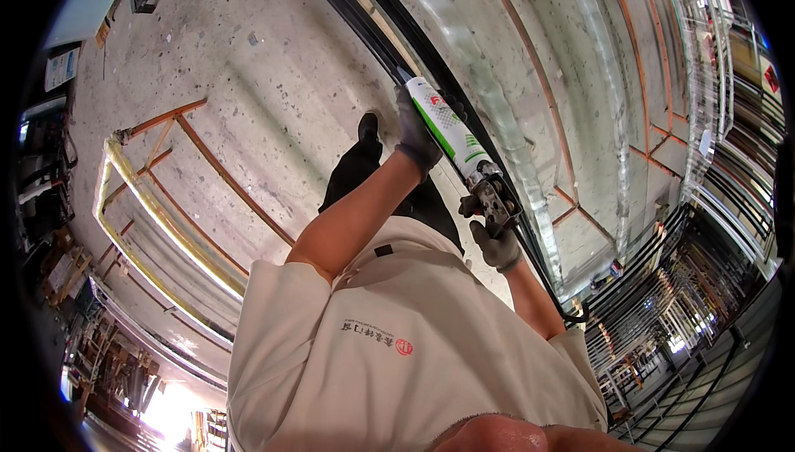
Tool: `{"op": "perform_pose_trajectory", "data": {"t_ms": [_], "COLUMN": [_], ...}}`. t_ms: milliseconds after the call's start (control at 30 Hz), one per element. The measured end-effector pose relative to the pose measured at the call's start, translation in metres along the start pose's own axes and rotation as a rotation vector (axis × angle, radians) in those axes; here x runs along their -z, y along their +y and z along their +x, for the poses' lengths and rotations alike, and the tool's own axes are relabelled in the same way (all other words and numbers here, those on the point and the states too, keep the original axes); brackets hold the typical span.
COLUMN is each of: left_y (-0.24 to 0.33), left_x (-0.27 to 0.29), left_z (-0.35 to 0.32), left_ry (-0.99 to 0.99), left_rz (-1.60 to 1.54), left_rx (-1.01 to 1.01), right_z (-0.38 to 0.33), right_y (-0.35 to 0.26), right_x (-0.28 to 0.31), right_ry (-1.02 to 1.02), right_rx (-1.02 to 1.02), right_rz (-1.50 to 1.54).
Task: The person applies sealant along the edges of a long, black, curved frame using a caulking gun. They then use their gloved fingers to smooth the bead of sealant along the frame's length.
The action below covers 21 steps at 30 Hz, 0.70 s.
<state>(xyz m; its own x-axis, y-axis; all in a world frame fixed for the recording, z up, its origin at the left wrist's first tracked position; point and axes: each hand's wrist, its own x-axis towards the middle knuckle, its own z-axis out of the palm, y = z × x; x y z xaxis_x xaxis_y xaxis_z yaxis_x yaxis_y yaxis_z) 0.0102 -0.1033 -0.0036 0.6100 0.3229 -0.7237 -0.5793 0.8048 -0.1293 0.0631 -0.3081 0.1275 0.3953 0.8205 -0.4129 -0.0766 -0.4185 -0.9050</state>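
1. The fingers of the left hand (413,133), in a dark grey glove, curl closed round the front of a white-and-green cartridge (448,126); part of their wrap lies hidden beneath it. This grip probably steadies and aims the nozzle end.
2. The fingers of the right hand (497,246), gloved too, are bent round the handle end of a dispensing gun (494,201). How far the trigger is squeezed I cannot tell. Holding the rear likely leaves this hand to work the trigger while the other guides.
3. The cartridge sits in the gun, at 1 o'clock from the view's centre, its tapered nozzle (403,74) pointing toward 11 o'clock. It is slanted much like the bars below, which would suit following their length.
4. Just beyond, black bars (352,17) run from between 11 and 12 o'clock down toward 4 o'clock. The nozzle overlaps them in view; whether it touches is unclear.
5. A dark shoe (368,126) stands on the concrete floor (257,62) at 11 o'clock, beside the bars, apparently for close reach.
6. Farther out, a plastic-wrapped length (494,108) lies between 1 and 2 o'clock, its cover presumably protective. A rust-coloured frame (225,172) is at 9 o'clock.
7. Farthest, stacked dark profiles (662,307) crowd toward 4 o'clock, seemingly sorted lengthwise for storage.
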Motion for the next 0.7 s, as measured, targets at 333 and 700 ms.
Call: {"op": "perform_pose_trajectory", "data": {"t_ms": [333, 700], "left_y": [-0.023, -0.051], "left_x": [0.010, 0.023], "left_z": [-0.009, -0.018], "left_ry": [0.022, 0.014], "left_rz": [-0.035, -0.013], "left_rx": [0.040, 0.022], "right_z": [-0.021, -0.043], "right_y": [0.008, 0.009], "right_x": [0.013, 0.024], "right_ry": [0.010, 0.053], "right_rx": [0.011, -0.035], "right_rz": [0.021, 0.019]}}
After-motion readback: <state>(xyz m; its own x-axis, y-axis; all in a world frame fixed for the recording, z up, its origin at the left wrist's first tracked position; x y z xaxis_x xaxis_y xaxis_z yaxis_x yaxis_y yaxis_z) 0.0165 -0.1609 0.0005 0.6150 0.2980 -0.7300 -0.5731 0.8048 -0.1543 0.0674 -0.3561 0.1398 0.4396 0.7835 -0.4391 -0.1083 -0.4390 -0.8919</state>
